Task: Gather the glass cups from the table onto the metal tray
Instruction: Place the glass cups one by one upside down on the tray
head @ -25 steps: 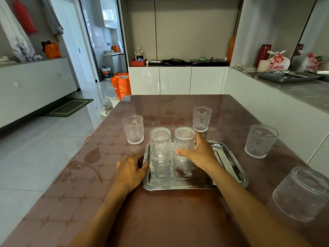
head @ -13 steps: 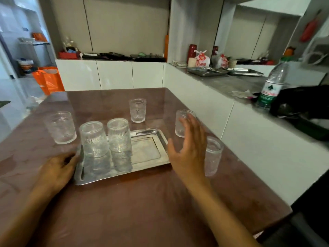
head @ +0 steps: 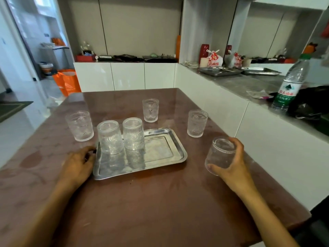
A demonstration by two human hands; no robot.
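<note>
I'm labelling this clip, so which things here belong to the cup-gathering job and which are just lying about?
Part of the job:
- metal tray, steadied by the left hand
- two upturned cups on the tray
- cup in the right hand
- three cups on the table

Lying about:
- water bottle
- counter trays
- orange bag

On my feed, two ribbed glass cups (head: 110, 138) (head: 133, 134) stand upside down on the left part of the shiny metal tray (head: 160, 154). Three more (head: 79, 126) (head: 150, 110) (head: 197, 123) sit upright on the table around it; a sixth cup (head: 220, 155), inverted and tilted, is near the table's right edge.
</note>
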